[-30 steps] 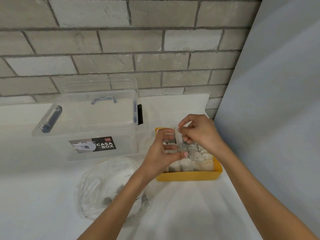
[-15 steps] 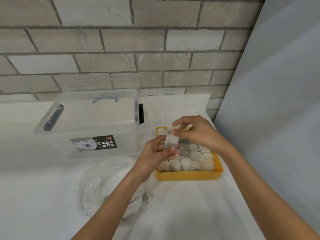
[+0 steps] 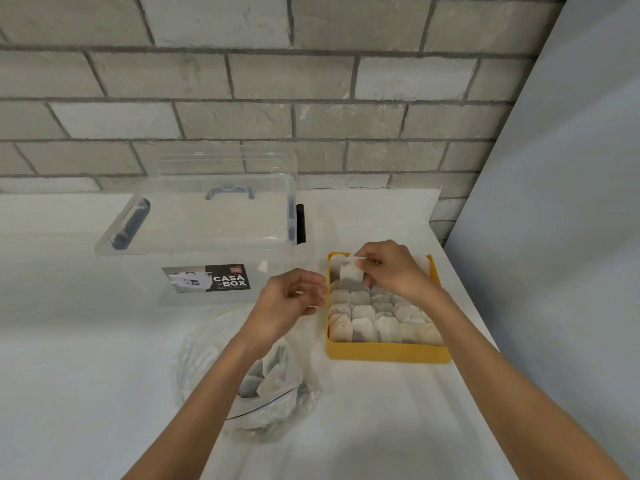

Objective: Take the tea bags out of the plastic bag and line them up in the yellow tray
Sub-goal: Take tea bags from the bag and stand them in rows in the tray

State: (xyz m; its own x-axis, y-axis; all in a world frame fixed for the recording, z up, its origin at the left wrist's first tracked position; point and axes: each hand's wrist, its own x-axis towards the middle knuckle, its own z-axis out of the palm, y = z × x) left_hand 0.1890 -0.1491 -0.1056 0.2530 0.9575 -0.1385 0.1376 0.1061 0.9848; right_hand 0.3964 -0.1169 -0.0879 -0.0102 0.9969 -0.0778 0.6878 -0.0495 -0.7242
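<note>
right hand (image 3: 391, 268) pinches a tea bag (image 3: 351, 273) above tray (image 3: 388, 351), back-left corner; left hand (image 3: 294, 299) loose, empty. Risk: tight gap, it lands skewed or tips neighbours. More sit in plastic bag (image 3: 270, 375).

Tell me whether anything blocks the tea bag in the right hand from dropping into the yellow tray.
Nothing visible does. The right hand pinches the tea bag over the yellow tray, back left; the left hand sits clear, beside the rim.
</note>
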